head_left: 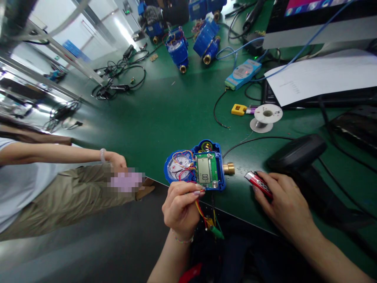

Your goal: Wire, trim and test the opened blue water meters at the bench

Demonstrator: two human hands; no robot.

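An opened blue meter (219,153) lies near the table's front edge, with a green circuit board and a small display (204,170) showing digits. A brass threaded fitting (229,168) sticks out on its right. My left hand (182,204) is closed in a pinch at the meter's lower edge, on coloured wires (200,209) that hang down to a green connector (216,231). To the right of the meter, my right hand (282,196) is wrapped round a red and silver tool (259,184) resting at the table.
A black scanner (297,151) lies right of my right hand. Behind are a solder spool (268,114), a yellow tool (238,109), a blue box (244,74), papers, a monitor and other blue meters (177,47). A person (59,157) stands at the left.
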